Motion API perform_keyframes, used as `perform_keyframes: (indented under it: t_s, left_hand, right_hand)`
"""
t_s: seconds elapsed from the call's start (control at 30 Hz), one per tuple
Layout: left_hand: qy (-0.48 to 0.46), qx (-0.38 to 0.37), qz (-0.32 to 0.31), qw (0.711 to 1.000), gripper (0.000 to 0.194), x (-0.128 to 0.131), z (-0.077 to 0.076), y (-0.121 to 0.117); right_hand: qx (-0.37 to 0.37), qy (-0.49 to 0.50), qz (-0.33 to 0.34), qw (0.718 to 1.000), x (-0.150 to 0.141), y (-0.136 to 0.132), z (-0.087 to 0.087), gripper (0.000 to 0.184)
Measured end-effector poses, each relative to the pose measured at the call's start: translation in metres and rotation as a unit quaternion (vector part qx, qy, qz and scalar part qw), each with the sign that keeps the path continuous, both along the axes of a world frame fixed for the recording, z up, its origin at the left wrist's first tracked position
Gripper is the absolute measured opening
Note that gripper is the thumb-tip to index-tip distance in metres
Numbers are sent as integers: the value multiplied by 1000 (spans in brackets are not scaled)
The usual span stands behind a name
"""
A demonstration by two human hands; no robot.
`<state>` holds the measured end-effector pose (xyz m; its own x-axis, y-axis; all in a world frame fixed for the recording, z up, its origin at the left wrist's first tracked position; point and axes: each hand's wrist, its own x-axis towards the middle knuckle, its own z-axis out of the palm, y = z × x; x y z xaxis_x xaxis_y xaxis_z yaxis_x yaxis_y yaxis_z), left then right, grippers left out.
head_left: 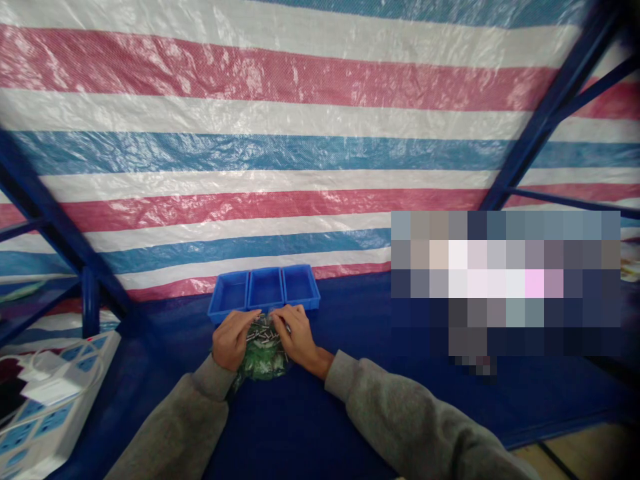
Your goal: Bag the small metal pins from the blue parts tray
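A greenish clear plastic bag (pixel 263 368) lies on the blue table surface in front of me. Inside its mouth is a heap of small, slim silver metal pieces (pixel 260 335) that look like screws or pins. At the bag's left edge, my left hand (pixel 234 339) is closed with its fingers bent over the plastic. My right hand (pixel 298 337) grips the opposite edge, thumb and fingers pinched together near the top. Just beyond both hands stands a blue tray (pixel 249 288) with three compartments; no contents show in them.
A white power strip (pixel 80 417) with a white charger and cables (pixel 50 380) sits at the left. Blue metal frame bars (pixel 530 143) slant at both sides. Striped plastic sheeting (pixel 280 157) hangs behind the table (pixel 295 427). A pixelated patch hides the right side.
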<state>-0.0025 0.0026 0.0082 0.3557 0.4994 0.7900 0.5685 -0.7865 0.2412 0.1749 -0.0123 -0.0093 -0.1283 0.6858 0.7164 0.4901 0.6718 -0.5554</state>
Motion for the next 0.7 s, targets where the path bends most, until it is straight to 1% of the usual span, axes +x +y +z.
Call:
perform_keyframes:
  t_s: [0.17,0.3,0.5,0.63,0.7]
  left_hand:
    - [-20,-37,22,999,24,2,-2,-3]
    - [-28,-45,21,998,23,3,-2,-4]
    - [-21,-42,2,999,22,5,-1,-4]
    - [-21,-33,13,999,22,6,1,-4]
    - [-15,-25,18,999,19,6,2,-4]
  right_hand:
    - [7,-13,4,1000,-1,2,-2,15]
    - [7,-24,5,1000,0,2,-3,15]
    - [10,-21,18,1000,0,2,-2,13]
    - [11,-11,15,1000,0,2,-4,13]
    - [11,-6,9,1000,0,2,-4,13]
